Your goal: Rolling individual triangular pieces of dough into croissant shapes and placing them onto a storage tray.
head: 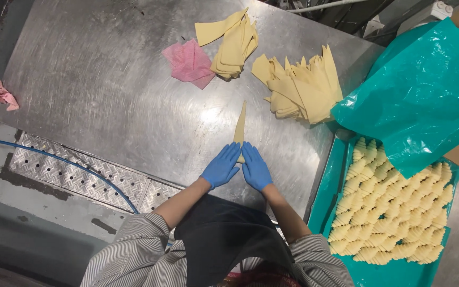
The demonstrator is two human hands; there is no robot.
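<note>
Closest to us hung our dark apron between striped grey sleeves, and past it both bare forearms reached out over the scratched stainless-steel table. Our left hand and right hand, each in a blue glove, lay flat side by side, palms down, fingers straight and pressed together, the two hands angled inward so that their tips nearly met. Under them sat the wide base of a long pale-yellow dough triangle, its narrow point running away from us across the steel.

We judged the rolling to be just starting: the base was covered, the rest still flat. The next move seemed to call for even pressure from both palms, pushing forward so the roll stayed straight.

Farther off lay two heaps of cut dough triangles, with a crumpled pink cloth beside the left heap. To our right a tray lined with teal plastic film held rows of shaped raw croissants.
</note>
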